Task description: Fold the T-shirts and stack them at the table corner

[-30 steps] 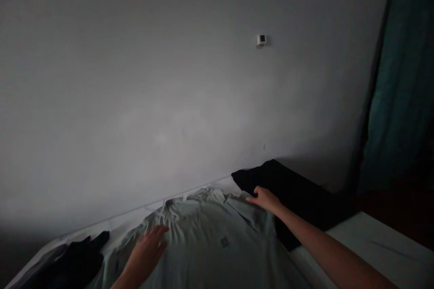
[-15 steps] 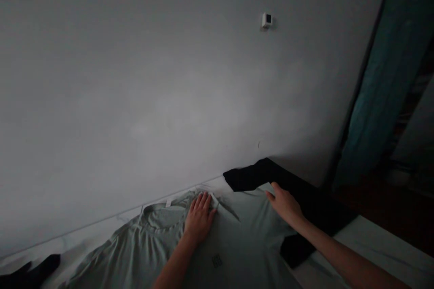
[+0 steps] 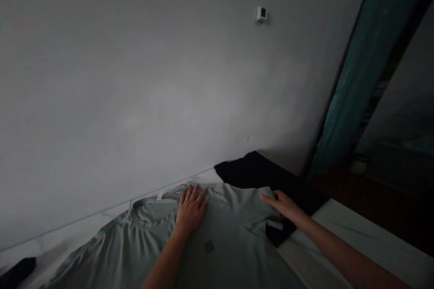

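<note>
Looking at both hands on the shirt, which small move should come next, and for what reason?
I would probably draw the sleeve gently outward with the right hand, which appears to pinch its outer corner. The sleeve shows creases near its opening, and the left hand lies flat on the shirt beside the collar, where it could serve as an anchor.

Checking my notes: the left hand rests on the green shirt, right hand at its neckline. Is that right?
Not quite: in the head view, the right hand is at the sleeve of the green shirt; the left hand is as you say.
</note>
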`<state>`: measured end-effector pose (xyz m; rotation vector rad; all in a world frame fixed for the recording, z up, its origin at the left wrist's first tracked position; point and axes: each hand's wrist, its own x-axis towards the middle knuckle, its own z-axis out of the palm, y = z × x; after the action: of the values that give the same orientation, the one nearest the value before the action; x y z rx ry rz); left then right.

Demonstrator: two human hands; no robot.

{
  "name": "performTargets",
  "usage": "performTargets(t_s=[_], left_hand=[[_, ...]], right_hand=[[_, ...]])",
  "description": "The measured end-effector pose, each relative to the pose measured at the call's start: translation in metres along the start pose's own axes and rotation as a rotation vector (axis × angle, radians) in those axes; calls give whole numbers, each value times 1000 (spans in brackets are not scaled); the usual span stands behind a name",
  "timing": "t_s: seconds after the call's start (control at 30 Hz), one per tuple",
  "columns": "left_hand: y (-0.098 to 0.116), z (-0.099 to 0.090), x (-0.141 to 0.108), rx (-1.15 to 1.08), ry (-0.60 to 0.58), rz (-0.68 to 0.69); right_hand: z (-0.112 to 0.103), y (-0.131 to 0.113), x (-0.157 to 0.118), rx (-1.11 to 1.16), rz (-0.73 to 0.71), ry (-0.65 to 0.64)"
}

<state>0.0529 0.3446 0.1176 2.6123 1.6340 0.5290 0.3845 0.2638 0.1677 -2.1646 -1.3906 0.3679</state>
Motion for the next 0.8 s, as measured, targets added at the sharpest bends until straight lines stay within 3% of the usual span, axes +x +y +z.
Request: performTargets(t_s=[0.1,0.27,0.4,0.53,0.63,0.73,0.8], left_hand=[[2,-4,0,-17,-5,1],[3,-6,1,-20,-26,-6],[3,-4,1,-22,-22,-13],[3,-7,0,-16,-25,-17],[5,-7,0,-8,-30,-17],[8,-8,0,-17,-29,-13],[3,-15,-5,-27,-19,6]], right_hand=[[-1,0,-24,154,9,-33],[7,-10,-50,185,-123,69],[9,-11,-49,-76,-252,81],[-3,-16,-55,-464,-193,-31],[-13,-46,-60,-683,-219,-7],[-4,-96,-57,-680,-476,20],[19,-130,-50,-561,-684,-87]])
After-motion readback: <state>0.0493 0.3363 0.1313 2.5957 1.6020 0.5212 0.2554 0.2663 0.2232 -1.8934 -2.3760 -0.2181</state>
